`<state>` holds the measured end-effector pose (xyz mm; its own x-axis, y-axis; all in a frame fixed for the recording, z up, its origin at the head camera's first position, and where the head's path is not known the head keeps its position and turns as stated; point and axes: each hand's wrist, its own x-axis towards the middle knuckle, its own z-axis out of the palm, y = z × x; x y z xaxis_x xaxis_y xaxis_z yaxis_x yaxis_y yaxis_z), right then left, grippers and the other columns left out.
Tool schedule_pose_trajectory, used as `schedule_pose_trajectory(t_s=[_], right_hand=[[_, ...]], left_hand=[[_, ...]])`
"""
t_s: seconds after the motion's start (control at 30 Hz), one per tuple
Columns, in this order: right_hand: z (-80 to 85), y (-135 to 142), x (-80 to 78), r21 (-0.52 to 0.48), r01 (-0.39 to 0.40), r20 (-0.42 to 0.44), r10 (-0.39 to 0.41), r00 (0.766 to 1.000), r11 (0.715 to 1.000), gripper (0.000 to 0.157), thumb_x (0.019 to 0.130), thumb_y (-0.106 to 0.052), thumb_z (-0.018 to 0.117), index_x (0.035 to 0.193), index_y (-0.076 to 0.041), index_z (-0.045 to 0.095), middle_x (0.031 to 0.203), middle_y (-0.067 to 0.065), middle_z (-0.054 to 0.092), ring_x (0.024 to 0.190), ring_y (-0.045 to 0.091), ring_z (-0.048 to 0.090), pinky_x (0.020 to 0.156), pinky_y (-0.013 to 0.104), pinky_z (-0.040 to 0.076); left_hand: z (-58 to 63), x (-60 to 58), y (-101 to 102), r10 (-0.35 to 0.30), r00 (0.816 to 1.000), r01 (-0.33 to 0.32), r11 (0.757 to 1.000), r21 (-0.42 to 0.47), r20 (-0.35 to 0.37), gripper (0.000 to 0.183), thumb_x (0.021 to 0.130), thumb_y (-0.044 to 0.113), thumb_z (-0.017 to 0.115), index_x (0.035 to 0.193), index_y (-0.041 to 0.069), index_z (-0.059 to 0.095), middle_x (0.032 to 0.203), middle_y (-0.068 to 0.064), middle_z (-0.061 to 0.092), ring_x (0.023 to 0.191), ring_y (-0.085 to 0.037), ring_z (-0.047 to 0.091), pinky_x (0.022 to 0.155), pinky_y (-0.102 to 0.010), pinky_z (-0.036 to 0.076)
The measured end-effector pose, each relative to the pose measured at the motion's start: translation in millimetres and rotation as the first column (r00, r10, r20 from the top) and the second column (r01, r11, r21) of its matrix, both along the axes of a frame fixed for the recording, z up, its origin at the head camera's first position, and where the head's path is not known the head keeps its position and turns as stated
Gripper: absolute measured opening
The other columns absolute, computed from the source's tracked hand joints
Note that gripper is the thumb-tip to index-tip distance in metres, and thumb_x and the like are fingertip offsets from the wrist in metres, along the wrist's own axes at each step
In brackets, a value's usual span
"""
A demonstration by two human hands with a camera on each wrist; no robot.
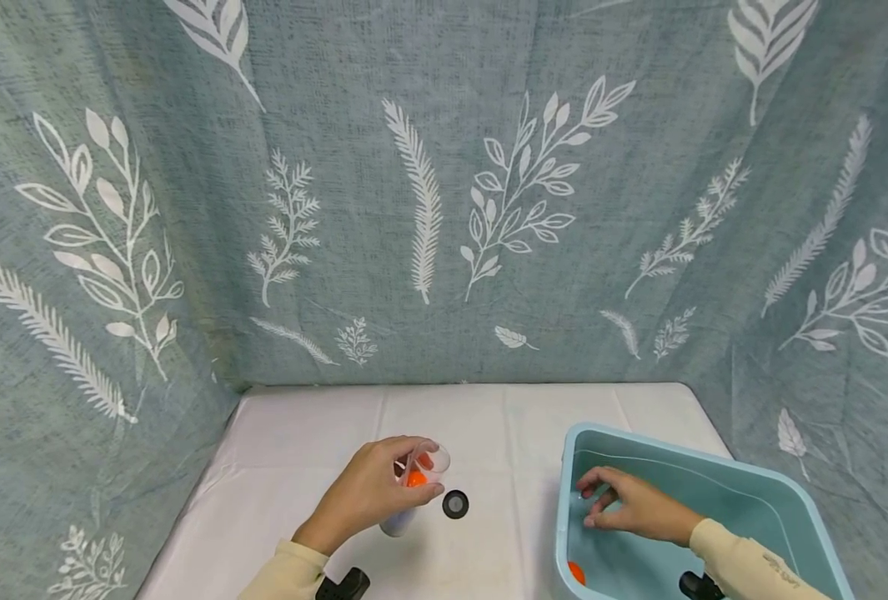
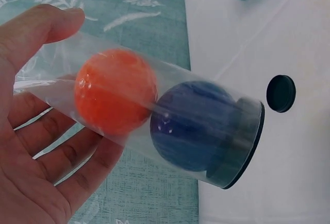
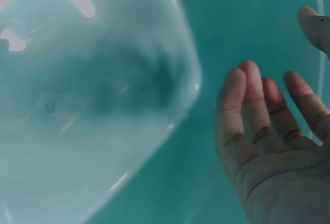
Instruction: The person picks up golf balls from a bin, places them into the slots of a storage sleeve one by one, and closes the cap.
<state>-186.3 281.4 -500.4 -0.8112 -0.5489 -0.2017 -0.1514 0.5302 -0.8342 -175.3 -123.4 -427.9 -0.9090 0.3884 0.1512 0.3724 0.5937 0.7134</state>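
Observation:
My left hand grips a clear plastic tube above the table, thumb on one side and fingers round the other. Inside the tube an orange ball lies against a blue ball, the blue one nearer the black-capped lower end. In the head view the tube's upper mouth is uncovered. My right hand hovers within the light-blue basin, fingers loosely bent and thumb apart, holding nothing. Another orange ball sits at the basin's near left corner.
A loose round black lid lies on the white-covered table, just right of the tube. The basin fills the table's right side. Green-grey cloth with white leaf prints hangs behind and at both sides.

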Motion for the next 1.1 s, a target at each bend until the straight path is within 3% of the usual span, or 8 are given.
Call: schedule_pose_trajectory(t_s=[0.2, 0.43, 0.7, 0.93, 1.1], right_hand=[[-18.0, -11, -3.4, 0.089, -0.042, 0.012, 0.041, 0.999, 0.995, 0.045, 0.082, -0.028, 0.076, 0.116, -0.007, 0.054, 0.107, 0.006, 0.057, 0.085, 0.011, 0.062, 0.071, 0.025, 0.052], [-24.7, -22, 4.0, 0.045, -0.093, 0.068, 0.09, 0.994, 0.995, 0.039, 0.078, -0.022, 0.079, 0.104, -0.005, 0.055, 0.097, 0.01, 0.059, 0.078, 0.014, 0.064, 0.068, 0.025, 0.052], [-35.7, -31, 10.2, 0.087, -0.159, 0.124, 0.148, 0.981, 0.983, 0.021, 0.076, -0.018, 0.077, 0.088, -0.009, 0.062, 0.084, 0.001, 0.062, 0.073, 0.009, 0.06, 0.065, 0.022, 0.049], [-32.3, -37, 19.0, 0.08, -0.197, 0.196, 0.179, 0.964, 0.977, 0.011, 0.072, -0.012, 0.07, 0.082, -0.011, 0.064, 0.074, -0.002, 0.065, 0.065, 0.006, 0.059, 0.06, 0.02, 0.047], [-32.3, -39, 21.1, 0.082, -0.214, 0.202, 0.194, 0.96, 0.973, 0.009, 0.071, -0.01, 0.069, 0.079, -0.01, 0.066, 0.072, -0.004, 0.066, 0.062, 0.003, 0.056, 0.058, 0.019, 0.046]], left_hand=[[0.5, 2.5, -3, 0.007, 1.0, -0.007, 1.0, 0.003, 0.009, 0.048, 0.076, 0.044, 0.078, 0.115, 0.021, 0.066, 0.095, 0.014, 0.064, 0.082, -0.01, 0.061, 0.069, -0.027, 0.051], [-2.4, 4.8, -7, 0.019, 0.999, -0.018, 1.0, -0.004, 0.028, 0.048, 0.076, 0.045, 0.077, 0.116, 0.021, 0.066, 0.098, 0.012, 0.065, 0.083, -0.012, 0.061, 0.068, -0.025, 0.05], [-5.1, 4.9, -13, 0.024, 0.999, -0.024, 1.0, -0.012, 0.028, 0.047, 0.076, 0.048, 0.076, 0.115, 0.025, 0.066, 0.097, 0.014, 0.064, 0.083, -0.008, 0.059, 0.068, -0.025, 0.049], [-5.9, 6.5, -14, 0.026, 0.999, -0.025, 1.0, -0.009, 0.027, 0.049, 0.076, 0.044, 0.078, 0.116, 0.018, 0.066, 0.096, 0.012, 0.065, 0.083, -0.01, 0.06, 0.068, -0.025, 0.05], [-6.6, 7.1, -14, 0.026, 0.999, -0.026, 1.0, 0.001, 0.031, 0.049, 0.076, 0.044, 0.078, 0.116, 0.018, 0.066, 0.101, 0.01, 0.066, 0.083, -0.011, 0.06, 0.067, -0.025, 0.05]])
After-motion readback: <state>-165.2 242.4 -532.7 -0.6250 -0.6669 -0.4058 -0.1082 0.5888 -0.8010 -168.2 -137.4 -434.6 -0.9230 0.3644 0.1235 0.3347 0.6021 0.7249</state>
